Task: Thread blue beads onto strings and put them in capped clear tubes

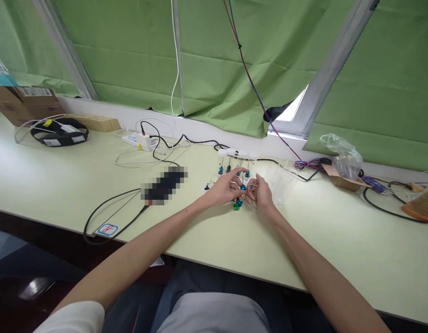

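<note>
Both my hands meet over the table, fingers bent. My left hand (225, 188) is closed on a small shiny blue part (243, 187) with a thin dark stem standing up from it. My right hand (261, 193) pinches a thin metal piece (251, 185), like a bent wire or pin, beside the blue part; its exact kind is too small to make out. Just below the fingers lie a green part (236, 206) and another blue one (239, 202). Behind my hands stand several clear tubes with white caps (231, 151), holding similar small parts.
Left of my hands is a blurred-out dark device (164, 186) with a black cable. Farther left are a power strip (140, 139), a black strap-like band (59, 132) and cardboard boxes (33, 104). Clear plastic (281, 182) lies to the right, near a small carton (344, 178) and cables.
</note>
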`<state>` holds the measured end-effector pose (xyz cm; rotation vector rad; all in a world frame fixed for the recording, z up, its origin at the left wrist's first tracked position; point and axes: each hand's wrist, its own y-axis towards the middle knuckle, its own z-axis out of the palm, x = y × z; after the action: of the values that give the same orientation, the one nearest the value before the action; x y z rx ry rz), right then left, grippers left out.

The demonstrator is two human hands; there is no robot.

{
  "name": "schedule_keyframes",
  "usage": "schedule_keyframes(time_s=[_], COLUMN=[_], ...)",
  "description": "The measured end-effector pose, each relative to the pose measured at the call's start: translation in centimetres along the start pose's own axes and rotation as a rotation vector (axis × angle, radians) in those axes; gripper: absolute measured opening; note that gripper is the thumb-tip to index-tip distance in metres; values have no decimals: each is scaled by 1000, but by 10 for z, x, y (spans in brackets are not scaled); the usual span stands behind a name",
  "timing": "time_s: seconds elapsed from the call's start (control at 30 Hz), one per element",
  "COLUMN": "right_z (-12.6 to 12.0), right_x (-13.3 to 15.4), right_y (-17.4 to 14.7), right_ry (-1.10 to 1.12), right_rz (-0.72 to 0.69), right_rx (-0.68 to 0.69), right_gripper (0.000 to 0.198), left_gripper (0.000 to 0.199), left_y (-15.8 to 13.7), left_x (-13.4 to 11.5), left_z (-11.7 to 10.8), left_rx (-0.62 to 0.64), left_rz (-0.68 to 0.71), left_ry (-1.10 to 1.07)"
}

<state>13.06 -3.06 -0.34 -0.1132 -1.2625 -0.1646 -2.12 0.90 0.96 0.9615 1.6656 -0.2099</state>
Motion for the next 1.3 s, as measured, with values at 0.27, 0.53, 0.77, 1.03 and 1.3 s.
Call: schedule_keyframes(time_s=[0.27,0.53,0.77,1.03,1.3], right_z=[0,-1,-3,-7,-4], right_x=[5,10,12,10,15], right_y=[-3,-2,-2,1,-3], right_ry=[105,212,307,357,391], right_rz=[73,237,328,380,437], right_rx=[71,89,154,205,152], right_gripper=[41,41,39,39,43], left_gripper=[61,58,56,53,55], left_y=[-1,-1,-1,-2,-3], left_x=[1,-1,1,-1,-2], left_z=[0,1,-1,-5,-6], left_rx=[-26,-47,-72,-99,-66], left_rz=[24,52,78,139,176], left_ry=[68,122,190,354,423])
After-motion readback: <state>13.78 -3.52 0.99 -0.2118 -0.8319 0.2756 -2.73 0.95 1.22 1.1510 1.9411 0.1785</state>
